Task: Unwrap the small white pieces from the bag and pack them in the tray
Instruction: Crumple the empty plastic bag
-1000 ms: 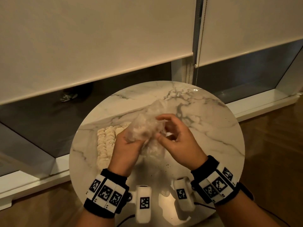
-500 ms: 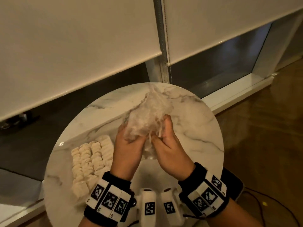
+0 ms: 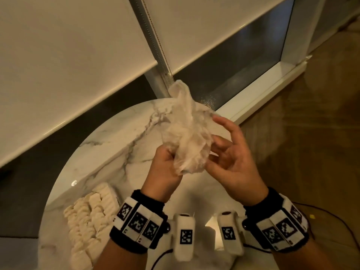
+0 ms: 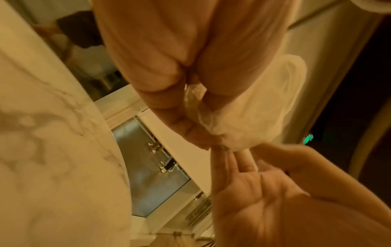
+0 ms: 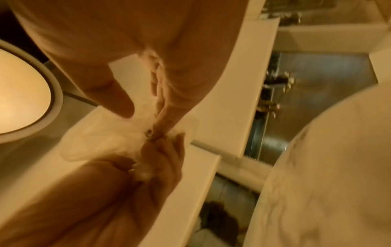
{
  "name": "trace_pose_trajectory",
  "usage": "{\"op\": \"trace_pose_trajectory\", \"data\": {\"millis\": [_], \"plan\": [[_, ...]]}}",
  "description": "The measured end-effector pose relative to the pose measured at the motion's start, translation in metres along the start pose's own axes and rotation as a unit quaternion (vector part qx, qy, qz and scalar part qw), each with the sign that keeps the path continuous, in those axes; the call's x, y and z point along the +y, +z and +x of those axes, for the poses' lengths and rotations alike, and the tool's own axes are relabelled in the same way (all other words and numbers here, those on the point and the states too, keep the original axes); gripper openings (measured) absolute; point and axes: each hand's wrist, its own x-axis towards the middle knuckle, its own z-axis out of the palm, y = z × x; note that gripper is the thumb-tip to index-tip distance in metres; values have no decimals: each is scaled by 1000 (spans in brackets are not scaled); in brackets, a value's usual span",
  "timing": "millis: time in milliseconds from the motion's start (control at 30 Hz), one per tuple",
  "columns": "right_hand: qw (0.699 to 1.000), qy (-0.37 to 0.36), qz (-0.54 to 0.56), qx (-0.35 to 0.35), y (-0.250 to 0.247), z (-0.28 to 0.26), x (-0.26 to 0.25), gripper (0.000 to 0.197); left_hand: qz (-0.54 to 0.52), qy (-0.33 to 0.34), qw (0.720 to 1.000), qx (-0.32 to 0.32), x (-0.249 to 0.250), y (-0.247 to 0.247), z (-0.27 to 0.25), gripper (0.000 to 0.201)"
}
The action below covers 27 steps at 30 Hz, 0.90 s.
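Note:
A crumpled, see-through plastic bag [image 3: 187, 137] hangs above the round marble table [image 3: 109, 145]. My left hand [image 3: 169, 156] grips its lower left part with curled fingers. On the bag's right side, my right hand [image 3: 212, 152] pinches the film with thumb and a finger while its other fingers spread. The left wrist view shows the bag [image 4: 253, 108] bunched in my left fingers. In the right wrist view my right fingertips [image 5: 156, 132] pinch the bag [image 5: 101, 143]. Rows of small white pieces [image 3: 91, 221] lie packed at the table's near left. Any tray under them is hidden.
Roller blinds with a bead chain [image 3: 155, 39] hang behind the table over a dark window and white sill [image 3: 259, 94]. Wooden floor [image 3: 311, 143] lies to the right, with a cable [image 3: 331, 217] near my right wrist.
The bag has risen and shifted right as my head turned. My right hand has moved from beneath the bag to its right side, with its fingers spreading.

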Motion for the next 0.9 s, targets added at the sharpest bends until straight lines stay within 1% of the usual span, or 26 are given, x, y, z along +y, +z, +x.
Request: {"op": "trace_pose_trajectory", "data": {"millis": [33, 67, 133, 167, 233, 300, 333, 400, 433, 467, 500, 533, 567, 600, 633, 667, 700, 767, 800, 833, 867, 900], "plan": [[999, 1, -50, 13, -10, 0, 1, 80, 25, -3, 999, -22, -1, 5, 3, 16], [994, 4, -107, 26, -22, 1, 4, 80, 51, -13, 998, -43, -3, 12, 6, 13], [977, 15, -210, 30, -46, 1, 9, 69, 100, -44, 992, -66, -9, 28, 12, 18], [971, 26, -238, 25, -57, 0, 12, 62, 116, -55, 989, -71, -15, 35, 16, 18], [972, 47, -232, 16, -71, -4, 19, 48, 162, -47, 982, -83, -26, 46, 23, 14], [972, 36, -232, 33, -82, -10, 25, 34, 221, -28, 968, -120, -38, 58, 33, 19], [968, 31, -242, 53, -91, -16, 29, 31, 245, -31, 959, -141, -43, 65, 39, 22], [963, 47, -243, 106, -114, -27, 37, 36, 293, -64, 937, -178, -47, 75, 47, 24], [958, 65, -243, 138, -129, -34, 42, 41, 323, -79, 925, -183, -52, 79, 51, 31], [949, 83, -249, 175, -148, -40, 49, 46, 363, -95, 908, -186, -57, 79, 55, 51], [937, 102, -255, 215, -167, -48, 58, 50, 401, -124, 887, -195, -61, 78, 58, 73], [924, 121, -257, 257, -187, -56, 69, 50, 433, -153, 865, -203, -63, 75, 61, 89], [908, 144, -253, 300, -206, -64, 83, 45, 461, -174, 842, -219, -67, 72, 64, 98], [891, 177, -250, 336, -222, -74, 99, 38, 483, -186, 822, -237, -73, 72, 66, 101], [870, 220, -259, 358, -239, -85, 120, 33, 500, -189, 806, -254, -78, 73, 66, 101], [848, 273, -270, 365, -251, -96, 141, 30, 503, -187, 801, -263, -86, 75, 65, 98], [823, 333, -279, 365, -264, -108, 166, 28, 504, -181, 803, -263, -90, 76, 63, 96], [763, 451, -301, 351, -282, -128, 215, 19, 504, -160, 811, -251, -99, 78, 61, 94], [734, 501, -322, 326, -291, -136, 238, 25, 508, -155, 809, -252, -102, 79, 60, 94], [706, 545, -350, 286, -298, -144, 258, 29, 511, -158, 804, -259, -105, 78, 61, 94], [676, 585, -383, 235, -306, -150, 276, 27, 513, -156, 803, -258, -106, 77, 61, 95], [652, 611, -404, 198, -312, -152, 290, 25, 523, -152, 797, -263, -106, 76, 61, 95]]}}
